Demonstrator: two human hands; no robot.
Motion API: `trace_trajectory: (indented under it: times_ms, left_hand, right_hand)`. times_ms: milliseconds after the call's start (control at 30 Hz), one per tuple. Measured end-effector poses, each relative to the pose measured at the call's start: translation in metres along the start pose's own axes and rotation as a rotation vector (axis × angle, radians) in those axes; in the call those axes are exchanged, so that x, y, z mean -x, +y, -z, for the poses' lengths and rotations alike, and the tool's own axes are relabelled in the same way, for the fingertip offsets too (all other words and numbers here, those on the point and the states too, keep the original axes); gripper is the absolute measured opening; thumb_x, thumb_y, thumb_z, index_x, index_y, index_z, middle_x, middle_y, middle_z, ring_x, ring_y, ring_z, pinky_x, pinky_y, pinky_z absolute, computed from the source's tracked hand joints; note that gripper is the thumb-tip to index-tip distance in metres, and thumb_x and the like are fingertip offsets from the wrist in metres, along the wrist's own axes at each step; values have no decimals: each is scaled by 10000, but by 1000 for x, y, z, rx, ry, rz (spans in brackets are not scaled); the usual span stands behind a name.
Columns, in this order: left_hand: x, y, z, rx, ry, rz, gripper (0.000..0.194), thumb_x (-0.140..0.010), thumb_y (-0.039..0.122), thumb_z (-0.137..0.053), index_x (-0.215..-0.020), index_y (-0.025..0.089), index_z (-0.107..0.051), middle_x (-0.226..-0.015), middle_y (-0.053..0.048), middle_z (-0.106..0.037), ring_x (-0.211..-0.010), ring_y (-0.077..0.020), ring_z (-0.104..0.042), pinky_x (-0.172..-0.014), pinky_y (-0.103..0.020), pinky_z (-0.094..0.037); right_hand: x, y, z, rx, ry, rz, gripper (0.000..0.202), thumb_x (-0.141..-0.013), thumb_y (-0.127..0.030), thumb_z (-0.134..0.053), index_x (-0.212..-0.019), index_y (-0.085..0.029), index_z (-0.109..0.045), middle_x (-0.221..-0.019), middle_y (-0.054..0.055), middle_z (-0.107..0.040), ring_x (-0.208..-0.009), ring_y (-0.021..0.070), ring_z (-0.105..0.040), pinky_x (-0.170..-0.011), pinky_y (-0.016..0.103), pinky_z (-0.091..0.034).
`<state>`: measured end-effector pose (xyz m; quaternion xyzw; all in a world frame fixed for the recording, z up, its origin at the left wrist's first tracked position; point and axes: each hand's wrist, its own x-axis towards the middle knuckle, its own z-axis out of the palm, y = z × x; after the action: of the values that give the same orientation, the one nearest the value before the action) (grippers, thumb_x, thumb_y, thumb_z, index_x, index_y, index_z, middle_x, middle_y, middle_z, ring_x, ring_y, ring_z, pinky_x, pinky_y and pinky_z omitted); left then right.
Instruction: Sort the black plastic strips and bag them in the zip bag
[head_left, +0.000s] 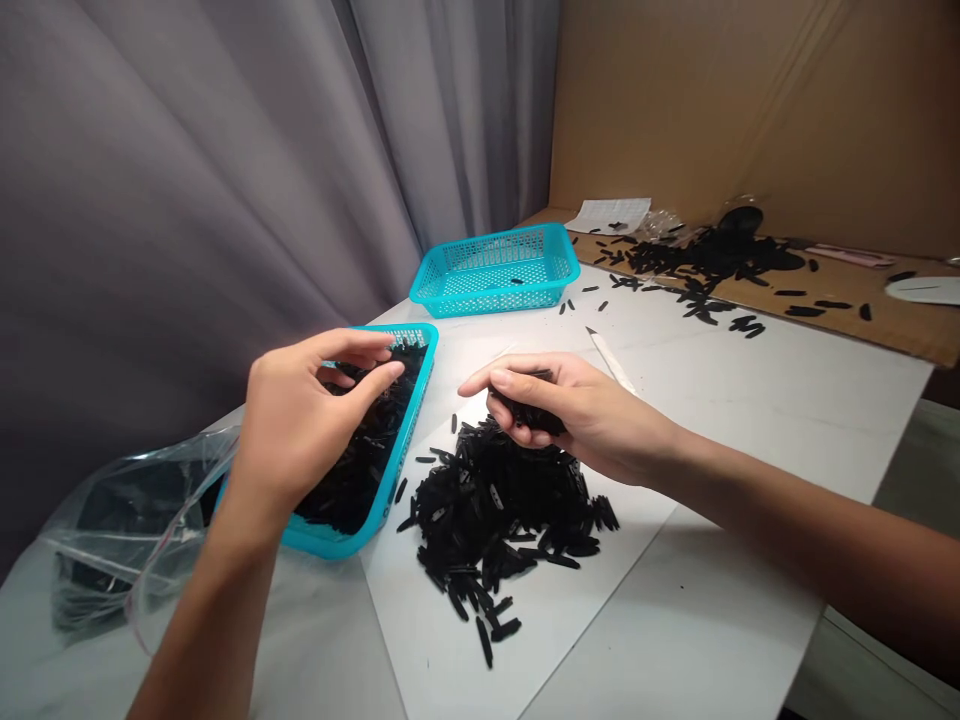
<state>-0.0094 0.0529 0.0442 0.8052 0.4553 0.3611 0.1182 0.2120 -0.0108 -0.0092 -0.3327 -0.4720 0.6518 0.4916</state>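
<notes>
Clutches black pieces (529, 408) in right grip (592, 415), over the far edge of the axis-jumbled pile (502, 500), with left grip (304, 415) parted, seemingly empty, over the filled blue basket (406, 445).

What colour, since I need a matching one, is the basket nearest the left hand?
Turquoise blue; the basket shows best in the head view.

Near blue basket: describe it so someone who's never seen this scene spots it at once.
On the white table, find the white sheet under the heap of black pieces. Just left of it, partly hidden by the left hand, is the near blue basket. It's loaded with black pieces, while the far blue basket shows its holed floor.
</notes>
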Motion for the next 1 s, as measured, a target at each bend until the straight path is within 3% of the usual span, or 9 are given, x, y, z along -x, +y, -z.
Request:
trace_trajectory:
  times_ms: [100,200,267,367,500,700,833,1000]
  left_hand:
    - [-1,1,2,125,-139,-31,324,-762,378,-851,-1067,289,-789,-968,-27,-785,-871,-216,-714,-715,-294,-549]
    - [6,14,-9,192,-283,-206,210,-823,341,-812,-1022,277,-790,-1032,-34,-776,-942,-212,-708,-786,-299,-550]
    - [11,22,-18,172,-316,-309,106,-862,269,-777,-968,268,-785,-1002,-19,-775,-935,-192,-701,-833,-298,-538]
    - [14,25,-25,181,-260,-344,58,-871,203,-761,-902,251,-775,-933,0,-773,-884,-167,-699,-829,-285,-536]
    - [13,23,-23,194,-204,-280,27,-872,222,-758,-866,241,-776,-901,-3,-778,-856,-173,-707,-803,-290,-544]
    - [12,20,-24,125,-143,-176,63,-872,282,-756,-831,242,-783,-867,7,-783,-830,-178,-709,-769,-290,-531]
    - [13,21,-24,151,-177,-204,90,-902,222,-711,-855,248,-783,-901,22,-785,-872,-160,-711,-795,-268,-529]
    - [13,23,-21,133,-120,-197,73,-896,242,-727,-921,269,-790,-901,28,-783,-816,-151,-683,-758,-280,-513]
  right_hand:
    - [1,0,1,-16,-52,-65,269,-990,-354,-611,-1055,-130,-743,-728,-7,-542,-579,74,-438,-479,229,-267]
    - [2,0,2,-94,-154,-160,295,-972,-403,-637,-963,-118,-711,-732,-9,-534,-570,68,-417,-479,227,-247]
    - [3,1,2,-136,-200,-191,322,-939,-434,-682,-869,-120,-670,-727,-10,-531,-566,64,-413,-480,224,-243]
    - [3,0,1,-152,-205,-199,361,-905,-469,-718,-814,-132,-626,-735,-7,-541,-568,65,-416,-482,224,-246]
    - [2,-2,0,-109,-171,-162,392,-919,-500,-688,-782,-143,-600,-726,-11,-541,-564,67,-421,-486,226,-268]
    - [0,0,0,192,52,39,312,-924,-477,-675,-898,-168,-638,-733,-17,-560,-598,91,-482,-503,231,-341]
    - [0,0,0,280,62,111,306,-948,-462,-642,-883,-163,-636,-722,-22,-555,-590,88,-484,-510,234,-355]
    - [1,-2,0,236,62,101,308,-942,-472,-653,-891,-169,-637,-724,-21,-555,-594,90,-480,-512,234,-355]
